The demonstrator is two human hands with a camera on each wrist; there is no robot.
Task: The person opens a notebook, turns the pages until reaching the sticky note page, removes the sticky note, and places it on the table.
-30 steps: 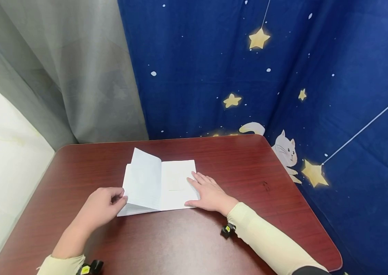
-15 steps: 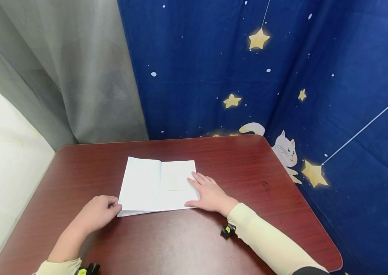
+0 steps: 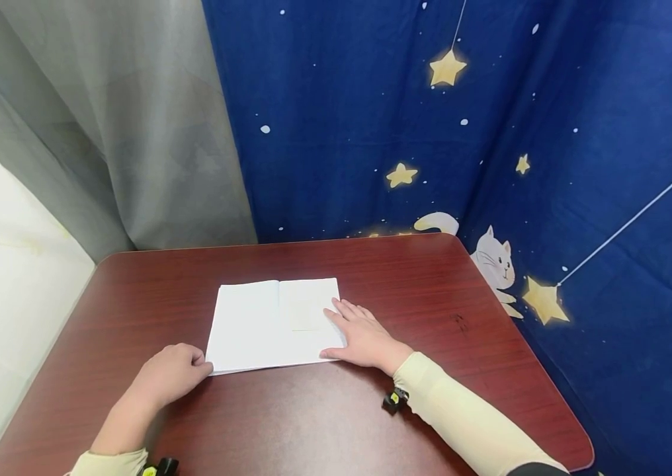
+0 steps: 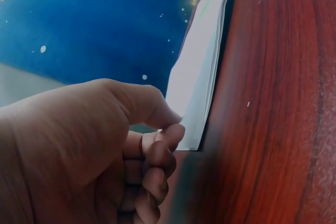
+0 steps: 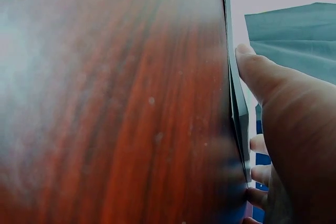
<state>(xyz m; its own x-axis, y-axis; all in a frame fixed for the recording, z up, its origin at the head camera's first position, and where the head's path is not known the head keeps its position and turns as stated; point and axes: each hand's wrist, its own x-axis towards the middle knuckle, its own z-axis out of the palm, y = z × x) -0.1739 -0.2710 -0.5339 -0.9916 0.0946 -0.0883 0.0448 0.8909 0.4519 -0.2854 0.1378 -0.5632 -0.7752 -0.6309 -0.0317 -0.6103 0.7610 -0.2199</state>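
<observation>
**Two hands at an open white booklet on a desk**

An open white booklet [image 3: 276, 324] lies flat near the middle of a dark red wooden desk [image 3: 431, 291]. The right hand [image 3: 362, 336] rests palm-down on its right page, fingers straight and slightly apart. The left hand [image 3: 172, 377] sits at the booklet's near left corner, fingers curled, fingertips touching the page edges. Star-patterned blue cloth [image 3: 491, 132] hangs behind.

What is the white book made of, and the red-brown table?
The book looks like plain paper: thin, matte white pages stacked at the edge, lying flat. The table looks like wood or a wood-look coating: dark red-brown with grain streaks and a soft shine. Which of the two, I can't tell.
</observation>
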